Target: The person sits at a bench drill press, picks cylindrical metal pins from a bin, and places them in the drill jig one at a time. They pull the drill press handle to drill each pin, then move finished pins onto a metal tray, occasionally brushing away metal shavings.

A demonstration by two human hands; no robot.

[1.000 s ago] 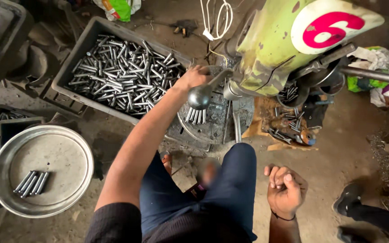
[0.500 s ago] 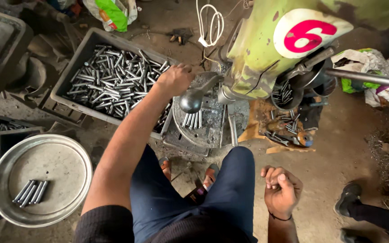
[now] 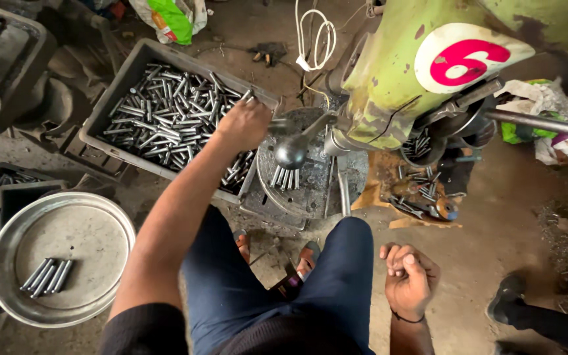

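Reaching over the grey crate (image 3: 100,128) of steel pins (image 3: 165,118), the left hand (image 3: 243,123) is curled around a few pins at the crate's near-right corner; just right of the crate stands the round machine table (image 3: 300,190) with pins upright on it, under a black ball lever (image 3: 290,152) of the green drill press (image 3: 396,72); the right hand (image 3: 407,279) rests loosely closed and empty by the knee; left of the crate, a round metal tray (image 3: 60,256) holds several pins on gritty concrete floor (image 3: 494,236).

Grey crate (image 3: 110,105) – heaped with short steel rods (image 3: 159,118), lying jumbled, floor-level
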